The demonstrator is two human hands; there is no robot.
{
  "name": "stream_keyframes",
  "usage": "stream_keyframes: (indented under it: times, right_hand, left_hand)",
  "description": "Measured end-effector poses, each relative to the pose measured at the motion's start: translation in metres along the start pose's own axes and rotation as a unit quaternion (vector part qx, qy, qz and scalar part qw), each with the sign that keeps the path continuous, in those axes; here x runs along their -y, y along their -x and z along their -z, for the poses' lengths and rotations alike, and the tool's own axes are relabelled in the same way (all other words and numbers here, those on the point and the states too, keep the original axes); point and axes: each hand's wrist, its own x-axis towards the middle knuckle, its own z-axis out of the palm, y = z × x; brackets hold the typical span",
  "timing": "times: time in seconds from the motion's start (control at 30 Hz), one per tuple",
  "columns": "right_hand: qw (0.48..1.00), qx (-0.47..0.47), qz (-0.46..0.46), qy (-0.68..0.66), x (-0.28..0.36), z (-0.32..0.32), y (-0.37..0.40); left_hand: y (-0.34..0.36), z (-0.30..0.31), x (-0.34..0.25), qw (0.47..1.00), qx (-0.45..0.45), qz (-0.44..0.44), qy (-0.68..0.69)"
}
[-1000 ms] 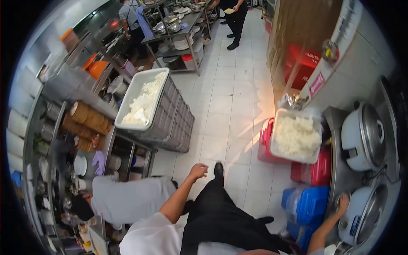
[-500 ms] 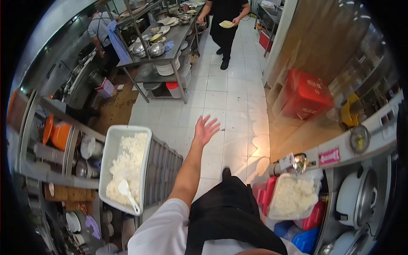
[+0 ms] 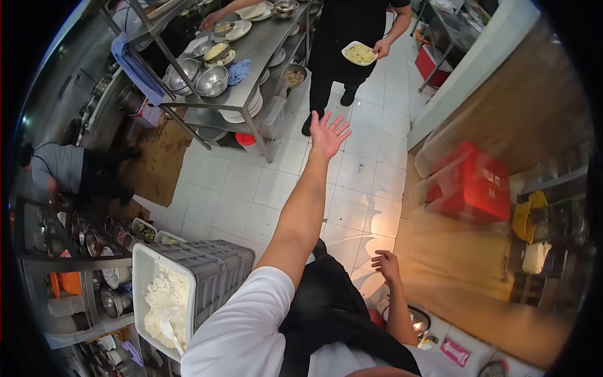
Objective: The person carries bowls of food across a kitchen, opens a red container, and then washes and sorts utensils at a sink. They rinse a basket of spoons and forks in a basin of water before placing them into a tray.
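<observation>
My left hand point(image 3: 328, 134) reaches forward over the tiled floor, palm up and fingers spread, with nothing in it. Lower and to the right, my right hand point(image 3: 386, 266) is raised beside my body, fingers apart and slightly bent, also empty. In front of me a person in black point(image 3: 348, 38) holds a white dish of pale yellow food point(image 3: 359, 54) in one hand. That dish is beyond my left fingertips, not touching them.
A steel table point(image 3: 242, 88) with bowls and plates stands ahead left. A tub of rice point(image 3: 166, 301) tops grey crates at lower left. A person in a grey top point(image 3: 59, 166) bends at the far left. A red box point(image 3: 474, 185) shows behind plastic sheeting at right.
My left hand has moved forward and right. My right hand has come into view. The person with the dish is nearer. The rice tub has shifted lower left, and the right-hand rice container is out of view.
</observation>
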Motion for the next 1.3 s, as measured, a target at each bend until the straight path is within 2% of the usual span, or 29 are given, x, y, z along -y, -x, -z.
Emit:
stream_keyframes:
  times: [0.13,0.23,0.33,0.4,0.47,0.53,0.57,0.73,0.83,0.93,0.97,1.0,1.07,1.1,1.13,1.17,1.2,1.27,1.3]
  right_hand:
    - [0.996,0.074,-0.039,0.043,-0.001,0.001,-0.025]
    - [0.991,0.095,-0.084,0.029,0.008,0.004,-0.04]
    - [0.993,0.114,-0.043,0.011,0.038,0.001,-0.067]
    - [0.992,0.121,0.006,0.03,0.066,-0.004,-0.095]
    - [0.992,0.122,0.035,0.004,0.107,-0.013,-0.12]
    - [0.989,0.128,0.067,-0.016,0.155,-0.025,-0.137]
    - [0.986,0.138,0.081,-0.042,0.179,-0.032,-0.142]
    - [0.96,0.22,0.124,-0.123,0.252,-0.075,-0.162]
    - [0.932,0.31,0.09,-0.165,0.272,-0.1,-0.157]
    - [0.902,0.403,0.073,-0.135,0.279,-0.131,-0.131]
    - [0.875,0.462,0.071,-0.125,0.268,-0.142,-0.134]
    - [0.859,0.497,0.069,-0.099,0.259,-0.15,-0.125]
    - [0.842,0.527,0.022,-0.114,0.24,-0.178,-0.096]
    - [0.83,0.548,0.002,-0.1,0.23,-0.191,-0.078]
    - [0.816,0.572,-0.019,-0.083,0.221,-0.204,-0.06]
    - [0.784,0.616,-0.051,-0.06,0.206,-0.217,-0.053]
    - [0.767,0.634,-0.089,-0.048,0.195,-0.233,-0.035]
    - [0.73,0.677,-0.09,0.005,0.18,-0.26,0.034]
    - [0.68,0.723,-0.114,0.047,0.171,-0.279,0.072]
  left_hand:
    - [-0.064,-0.005,0.011,0.998,-0.054,0.003,-0.013]
    - [-0.1,-0.004,0.014,0.994,-0.1,-0.015,-0.032]
    - [-0.114,-0.002,0.009,0.989,-0.135,-0.055,-0.016]
    - [-0.118,-0.007,0.0,0.995,-0.057,-0.08,-0.016]
    - [-0.111,-0.009,-0.005,0.992,-0.06,-0.114,-0.008]
    - [-0.101,0.0,-0.007,0.987,0.017,-0.163,-0.002]
    - [-0.078,-0.014,-0.009,0.985,-0.044,-0.164,-0.004]
    - [0.0,0.015,-0.02,0.969,-0.102,-0.22,-0.044]
    - [0.075,0.005,-0.03,0.963,-0.13,-0.232,-0.053]
    - [0.163,0.002,-0.036,0.954,-0.153,-0.256,-0.04]
    - [0.193,0.004,-0.037,0.952,-0.159,-0.258,-0.033]
    - [0.224,0.006,-0.032,0.938,-0.173,-0.299,-0.024]
    - [0.287,0.013,-0.027,0.941,-0.173,-0.292,0.011]
    - [0.319,0.018,-0.021,0.925,-0.189,-0.33,0.019]
    - [0.351,0.025,-0.014,0.925,-0.191,-0.327,0.029]
    - [0.385,0.034,-0.008,0.923,-0.195,-0.33,0.039]
    - [0.422,0.043,0.0,0.897,-0.214,-0.384,0.048]
    - [0.491,0.068,0.028,0.891,-0.264,-0.37,-0.013]
    - [0.532,0.084,0.039,0.863,-0.286,-0.416,-0.001]
